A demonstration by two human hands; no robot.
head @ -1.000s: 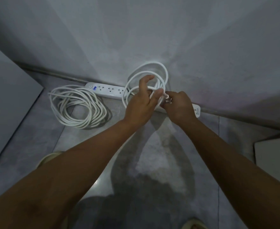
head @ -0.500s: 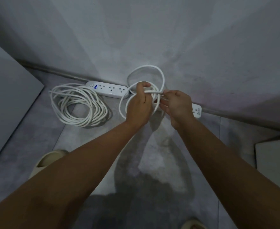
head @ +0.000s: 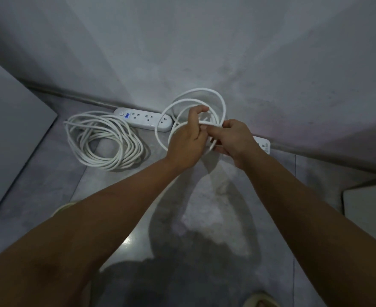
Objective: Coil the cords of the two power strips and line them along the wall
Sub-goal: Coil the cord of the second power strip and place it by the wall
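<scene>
Gripping the looped cord (head: 201, 89) between them, the left hand (head: 186, 145) and right hand (head: 235, 140) seem almost done; the coil (head: 111, 165) to their left lies finished, so only this one needs laying down.

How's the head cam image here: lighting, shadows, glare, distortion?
Head view: dim grey-blue light, and the white held cord is not blown out; a broad dark shadow lies on the floor between the forearms; one small glare patch shows on the tile beside the left forearm; the wide angle bends the wall base; left hand and right hand, both gripping the cord, look sharp.
</scene>
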